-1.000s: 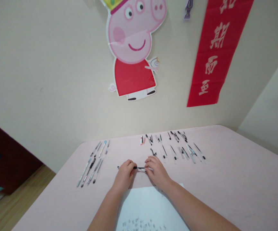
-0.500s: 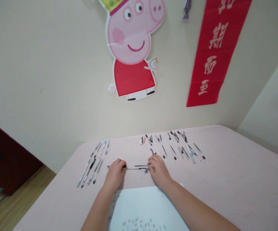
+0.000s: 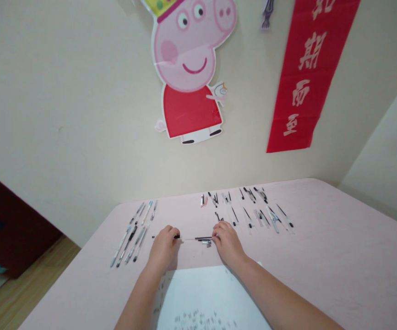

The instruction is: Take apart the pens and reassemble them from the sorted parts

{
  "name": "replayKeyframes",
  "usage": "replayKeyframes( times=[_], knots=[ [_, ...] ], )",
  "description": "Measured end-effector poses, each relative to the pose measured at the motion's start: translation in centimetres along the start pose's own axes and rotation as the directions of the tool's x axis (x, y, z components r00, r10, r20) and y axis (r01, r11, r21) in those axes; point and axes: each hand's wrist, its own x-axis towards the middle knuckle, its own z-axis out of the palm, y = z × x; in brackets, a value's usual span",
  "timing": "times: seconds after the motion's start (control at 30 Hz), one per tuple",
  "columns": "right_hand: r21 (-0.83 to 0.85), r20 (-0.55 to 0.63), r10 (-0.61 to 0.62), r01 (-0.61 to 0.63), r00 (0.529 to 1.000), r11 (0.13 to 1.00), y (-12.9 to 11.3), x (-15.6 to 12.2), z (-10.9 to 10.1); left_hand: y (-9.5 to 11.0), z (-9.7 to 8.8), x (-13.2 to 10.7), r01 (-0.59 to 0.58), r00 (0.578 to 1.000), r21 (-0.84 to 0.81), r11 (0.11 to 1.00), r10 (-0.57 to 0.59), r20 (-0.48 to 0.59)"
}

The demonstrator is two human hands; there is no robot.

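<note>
My left hand (image 3: 163, 250) is closed around a thin pen refill (image 3: 186, 238) whose black end sticks out to the left of the fist. My right hand (image 3: 227, 243) pinches a clear pen barrel (image 3: 203, 239) with a black grip. Refill and barrel lie in one line just above the pink table (image 3: 322, 256), the refill's tip reaching the barrel's mouth. A white sheet of paper (image 3: 205, 298) with small scribbles lies under my forearms.
Several whole pens (image 3: 131, 233) lie in rows at the left of the table. Several loose pen parts (image 3: 253, 213) are laid out in rows at the back right. The wall behind carries a cartoon pig cutout (image 3: 191, 68) and a red banner (image 3: 308, 73).
My hands have moved apart. The left hand slid left and drew the refill out of the barrel, which the right hand kept in place.
</note>
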Motion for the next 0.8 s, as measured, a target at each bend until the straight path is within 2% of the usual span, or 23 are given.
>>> replayKeyframes(
  times=[0.13, 0.27, 0.5, 0.6, 0.8],
  knots=[
    [-0.014, 0.026, -0.012, 0.013, 1.000, 1.000, 0.1, -0.1, 0.1, 2.4, 0.5, -0.1, -0.118, 0.990, -0.092, 0.989, 0.124, 0.060],
    [-0.011, -0.004, -0.036, 0.036, 0.999, 0.999, 0.3, -0.1, 0.2, 5.1, 1.6, -0.4, -0.241, 0.950, -0.145, 0.960, 0.264, 0.167],
    [0.013, -0.153, -0.025, 0.027, 0.988, 1.000, 1.0, 0.0, 0.1, 7.1, 3.1, -0.1, -0.423, 0.882, -0.045, 0.905, 0.422, 0.211],
    [0.015, -0.182, -0.016, 0.019, 0.983, 1.000, 1.0, 0.1, 0.0, 7.4, 2.9, 0.0, -0.419, 0.887, -0.003, 0.908, 0.410, 0.214],
    [0.031, -0.215, 0.016, -0.009, 0.976, 0.999, 1.3, 0.2, 0.0, 6.8, 2.7, 0.2, -0.250, 0.948, 0.039, 0.968, 0.236, 0.211]
  ],
)
